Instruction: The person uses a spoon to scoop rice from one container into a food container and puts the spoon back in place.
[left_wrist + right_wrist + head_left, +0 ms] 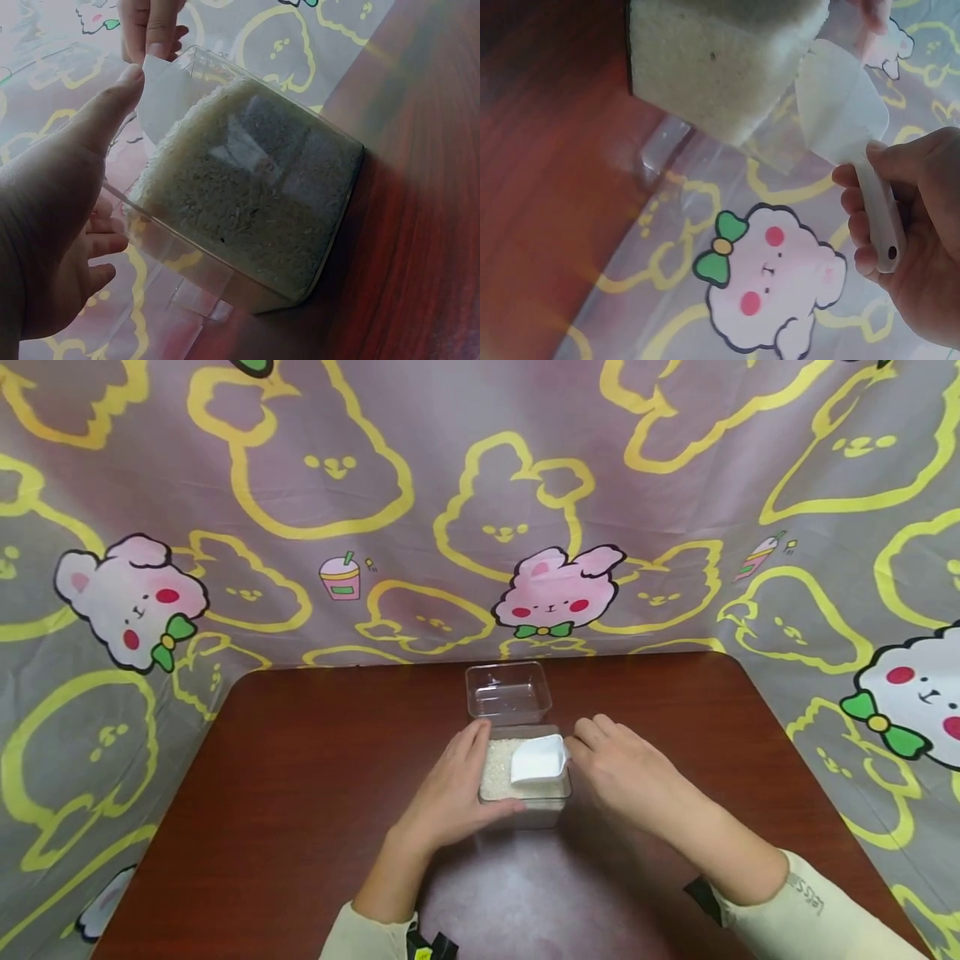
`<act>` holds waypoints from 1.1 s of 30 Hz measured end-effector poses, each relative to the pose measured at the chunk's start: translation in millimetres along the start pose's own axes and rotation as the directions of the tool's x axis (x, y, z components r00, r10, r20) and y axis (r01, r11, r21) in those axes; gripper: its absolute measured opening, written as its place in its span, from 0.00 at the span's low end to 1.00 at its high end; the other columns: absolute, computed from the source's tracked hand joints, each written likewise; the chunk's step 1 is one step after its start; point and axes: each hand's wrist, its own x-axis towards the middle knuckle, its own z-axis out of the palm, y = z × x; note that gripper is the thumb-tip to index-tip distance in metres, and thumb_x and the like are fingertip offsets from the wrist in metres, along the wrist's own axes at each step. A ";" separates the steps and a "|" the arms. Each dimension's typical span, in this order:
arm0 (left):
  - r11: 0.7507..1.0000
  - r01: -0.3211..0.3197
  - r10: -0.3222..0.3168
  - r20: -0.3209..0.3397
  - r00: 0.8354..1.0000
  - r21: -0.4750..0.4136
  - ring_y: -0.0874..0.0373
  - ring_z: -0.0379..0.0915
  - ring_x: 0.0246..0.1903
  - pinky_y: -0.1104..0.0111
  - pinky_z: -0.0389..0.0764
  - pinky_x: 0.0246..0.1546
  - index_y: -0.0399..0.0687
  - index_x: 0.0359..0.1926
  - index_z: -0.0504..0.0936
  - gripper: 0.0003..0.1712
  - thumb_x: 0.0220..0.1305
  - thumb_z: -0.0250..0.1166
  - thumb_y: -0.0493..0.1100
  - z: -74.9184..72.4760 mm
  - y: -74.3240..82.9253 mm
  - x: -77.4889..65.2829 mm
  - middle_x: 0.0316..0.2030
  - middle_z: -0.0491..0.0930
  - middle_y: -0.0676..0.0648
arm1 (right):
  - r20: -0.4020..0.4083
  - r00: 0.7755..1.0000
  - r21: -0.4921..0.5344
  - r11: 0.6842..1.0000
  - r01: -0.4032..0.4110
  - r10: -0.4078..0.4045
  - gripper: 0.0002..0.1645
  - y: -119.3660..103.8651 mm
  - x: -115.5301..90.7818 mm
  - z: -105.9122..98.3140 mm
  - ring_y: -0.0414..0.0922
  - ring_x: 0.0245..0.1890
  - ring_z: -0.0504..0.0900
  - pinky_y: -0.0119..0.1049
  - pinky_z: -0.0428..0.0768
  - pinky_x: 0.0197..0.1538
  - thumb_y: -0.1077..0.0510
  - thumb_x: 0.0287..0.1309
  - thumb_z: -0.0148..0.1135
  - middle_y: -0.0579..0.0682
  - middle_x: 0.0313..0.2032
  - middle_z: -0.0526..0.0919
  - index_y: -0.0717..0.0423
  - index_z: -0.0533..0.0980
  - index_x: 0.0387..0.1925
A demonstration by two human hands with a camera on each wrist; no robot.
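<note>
The right hand [618, 768] grips a white scoop [538, 758] over rice [497, 768] in a clear container [525, 814], mid-table [337, 760]; the left hand [453, 785], loosely extended, touches its left side. The scoop catching the rim could scatter grains.

We count two grips, a left grip [456, 789] and a right grip [626, 768], with two sleeves [817, 910] behind them. Between the grips we have one rice box [543, 814]; just beyond them, one more box [528, 714], making two. We find one scoop [538, 760] in the right grip and one surface [300, 793] beneath both. Past the grips, we count two drawn cups [341, 581] and at least three bunnies [558, 593].
</note>
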 end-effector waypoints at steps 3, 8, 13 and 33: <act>1.000 -0.011 0.011 -0.006 1.000 0.001 0.49 0.53 0.73 0.55 0.62 0.71 0.37 0.75 0.52 0.67 0.49 0.65 0.76 0.0 -0.5 0.5 0.73 0.56 0.40 | 0.028 1.000 -0.040 0.999 0.016 -0.015 0.11 2.3 3.9 -4.7 0.49 0.35 0.70 0.38 0.76 0.37 0.70 0.52 0.66 0.54 0.33 0.74 0.66 0.81 0.40; 1.000 -0.002 0.002 0.015 1.000 0.025 0.50 0.51 0.74 0.55 0.58 0.73 0.40 0.76 0.50 0.67 0.50 0.64 0.77 -1.4 1.0 0.7 0.74 0.55 0.41 | 0.028 0.999 -0.080 0.996 0.043 -0.041 0.10 3.5 8.8 -7.2 0.49 0.33 0.70 0.38 0.75 0.34 0.70 0.52 0.65 0.53 0.32 0.73 0.65 0.81 0.38; 0.997 -0.016 0.014 0.016 1.000 0.072 0.52 0.48 0.75 0.55 0.49 0.76 0.38 0.76 0.51 0.66 0.52 0.60 0.78 -1.4 2.2 0.7 0.74 0.56 0.41 | 0.013 0.997 -0.104 0.991 0.080 -0.079 0.10 2.0 12.6 -3.2 0.49 0.32 0.70 0.37 0.75 0.33 0.70 0.52 0.64 0.53 0.32 0.74 0.64 0.82 0.39; 1.000 0.009 -0.009 0.006 1.000 0.002 0.50 0.48 0.75 0.55 0.56 0.74 0.38 0.76 0.49 0.66 0.51 0.65 0.75 3.3 3.0 1.2 0.74 0.54 0.40 | 0.023 0.995 -0.028 0.995 0.098 -0.097 0.07 -16.0 32.2 24.3 0.48 0.33 0.71 0.37 0.77 0.34 0.69 0.52 0.64 0.52 0.33 0.76 0.61 0.82 0.35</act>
